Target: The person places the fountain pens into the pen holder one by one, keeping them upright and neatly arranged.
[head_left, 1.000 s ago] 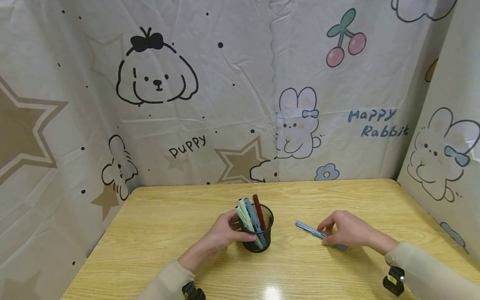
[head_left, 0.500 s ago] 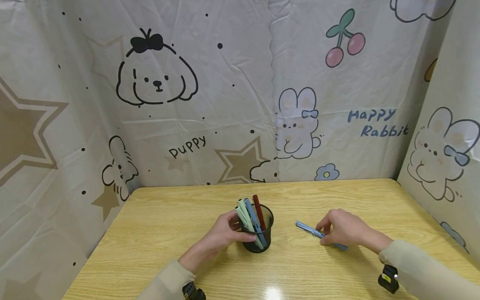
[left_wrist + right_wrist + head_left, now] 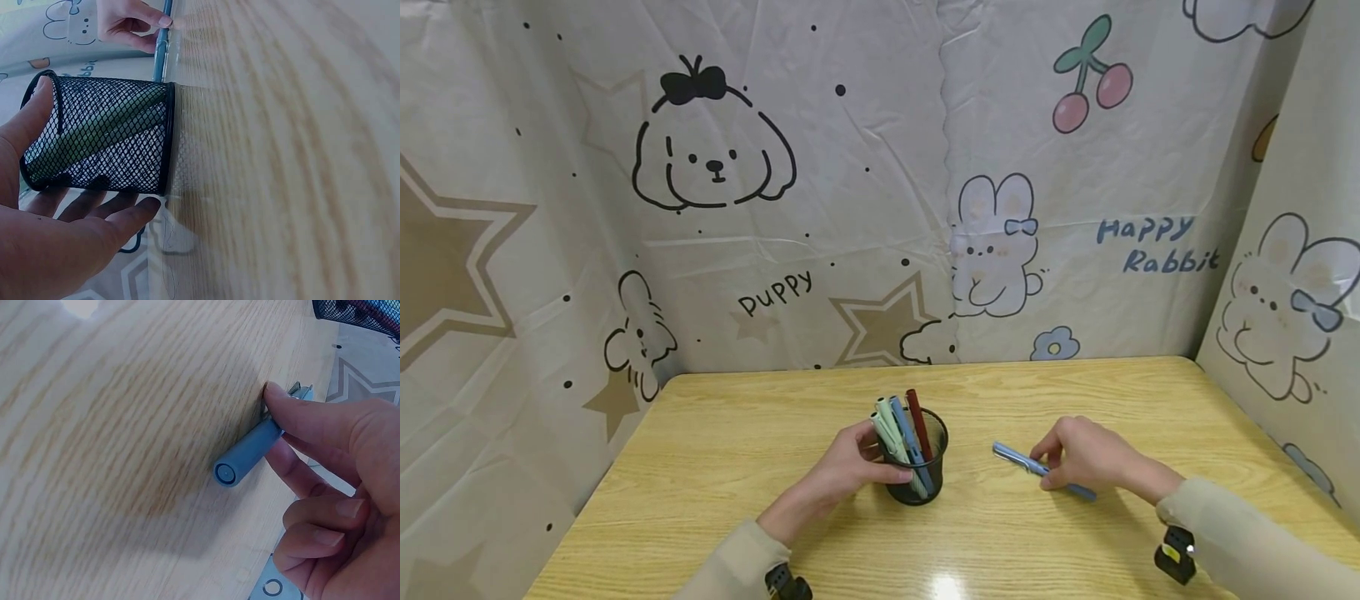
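A black mesh pen cup (image 3: 934, 482) stands upright on the table, holding several pens: light green ones (image 3: 889, 433), a blue one (image 3: 906, 427) and a dark red one (image 3: 917, 421). Around its near left side curls my left hand (image 3: 842, 467), thumb at the front and fingers behind; the left wrist view shows the mesh wall (image 3: 106, 134) between them. To the right, a blue pen (image 3: 1015, 456) with a metal clip lies on the table. My right hand (image 3: 1090, 454) pinches it about its middle between thumb and fingers, its round end (image 3: 226, 474) showing in the right wrist view.
The light wood table (image 3: 737, 417) runs back to a fabric backdrop (image 3: 880, 208) printed with cartoons. More fabric (image 3: 1285, 325) hangs along the right side. A bright reflection shows near the front of the tabletop.
My right hand and sleeve have shifted slightly left along the blue pen, which stays in about the same place. The left hand and the cup have not moved.
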Action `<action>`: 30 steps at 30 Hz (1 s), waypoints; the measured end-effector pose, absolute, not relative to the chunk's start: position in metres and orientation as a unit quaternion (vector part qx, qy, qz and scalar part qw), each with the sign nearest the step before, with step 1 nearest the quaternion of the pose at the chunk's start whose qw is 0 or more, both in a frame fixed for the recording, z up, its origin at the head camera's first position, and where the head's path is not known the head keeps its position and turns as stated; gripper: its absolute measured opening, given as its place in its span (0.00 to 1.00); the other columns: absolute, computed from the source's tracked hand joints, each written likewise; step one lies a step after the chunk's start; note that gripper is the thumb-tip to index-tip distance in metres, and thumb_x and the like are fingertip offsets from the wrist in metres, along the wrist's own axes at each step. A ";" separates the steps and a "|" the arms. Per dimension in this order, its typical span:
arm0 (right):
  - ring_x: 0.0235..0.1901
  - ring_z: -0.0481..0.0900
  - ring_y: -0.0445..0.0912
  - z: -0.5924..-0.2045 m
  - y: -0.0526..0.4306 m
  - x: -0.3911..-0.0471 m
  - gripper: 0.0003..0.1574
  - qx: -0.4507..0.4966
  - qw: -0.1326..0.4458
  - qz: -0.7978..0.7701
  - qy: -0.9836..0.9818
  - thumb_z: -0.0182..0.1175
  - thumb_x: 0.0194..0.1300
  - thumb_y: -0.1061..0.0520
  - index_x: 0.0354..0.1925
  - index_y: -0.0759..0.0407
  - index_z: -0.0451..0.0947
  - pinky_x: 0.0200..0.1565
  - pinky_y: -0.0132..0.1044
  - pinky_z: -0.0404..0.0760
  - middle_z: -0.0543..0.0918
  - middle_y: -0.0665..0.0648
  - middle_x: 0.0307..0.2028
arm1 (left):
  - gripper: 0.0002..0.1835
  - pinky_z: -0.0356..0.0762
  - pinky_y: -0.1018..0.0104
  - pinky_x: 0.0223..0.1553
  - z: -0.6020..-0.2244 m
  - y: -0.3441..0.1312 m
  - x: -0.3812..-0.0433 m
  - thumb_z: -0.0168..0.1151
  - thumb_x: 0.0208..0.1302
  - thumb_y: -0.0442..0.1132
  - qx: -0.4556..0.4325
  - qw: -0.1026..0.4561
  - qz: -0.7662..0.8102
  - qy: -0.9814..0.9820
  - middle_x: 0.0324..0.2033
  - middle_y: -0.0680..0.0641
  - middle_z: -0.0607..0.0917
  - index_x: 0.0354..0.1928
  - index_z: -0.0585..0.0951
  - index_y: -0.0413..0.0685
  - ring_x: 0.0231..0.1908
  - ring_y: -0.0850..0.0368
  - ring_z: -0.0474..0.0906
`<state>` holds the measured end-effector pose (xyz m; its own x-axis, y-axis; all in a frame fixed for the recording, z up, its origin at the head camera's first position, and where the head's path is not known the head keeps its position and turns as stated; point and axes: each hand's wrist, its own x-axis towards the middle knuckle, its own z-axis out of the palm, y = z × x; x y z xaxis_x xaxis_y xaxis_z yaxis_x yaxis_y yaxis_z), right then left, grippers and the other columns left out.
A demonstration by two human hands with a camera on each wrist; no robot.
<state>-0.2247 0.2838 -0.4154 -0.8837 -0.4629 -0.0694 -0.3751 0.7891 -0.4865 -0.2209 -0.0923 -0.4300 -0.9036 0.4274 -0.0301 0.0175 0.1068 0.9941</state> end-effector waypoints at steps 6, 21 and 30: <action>0.24 0.71 0.39 -0.416 0.282 -0.223 0.16 -0.221 0.092 -0.228 0.944 0.82 0.53 0.57 0.42 0.54 0.93 0.26 0.32 0.67 0.79 0.41 0.23 | 0.37 0.77 0.49 0.65 -0.430 -0.092 -0.221 0.82 0.56 0.32 0.153 0.160 0.649 0.728 0.58 0.44 0.84 0.69 0.77 0.41 0.62 0.44 0.78; 0.25 0.70 0.38 -0.414 0.284 -0.219 0.13 -0.243 0.089 -0.257 0.931 0.80 0.57 0.58 0.43 0.57 0.92 0.28 0.32 0.68 0.79 0.41 0.23 | 0.37 0.76 0.48 0.66 -0.431 -0.093 -0.221 0.81 0.56 0.32 0.154 0.160 0.651 0.726 0.57 0.44 0.84 0.68 0.77 0.40 0.62 0.43 0.78; 0.23 0.66 0.42 -0.407 0.281 -0.213 0.17 -0.214 0.069 -0.325 0.919 0.76 0.62 0.60 0.50 0.63 0.90 0.24 0.33 0.65 0.82 0.44 0.27 | 0.36 0.77 0.49 0.65 -0.431 -0.093 -0.222 0.81 0.57 0.33 0.155 0.159 0.652 0.725 0.57 0.43 0.83 0.68 0.77 0.40 0.62 0.42 0.78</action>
<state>-0.2132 0.2809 -0.4074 -0.8994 -0.4370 0.0126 -0.3476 0.6974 -0.6267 -0.2218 -0.0933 -0.4313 -0.9013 0.4323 -0.0290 0.0168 0.1018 0.9947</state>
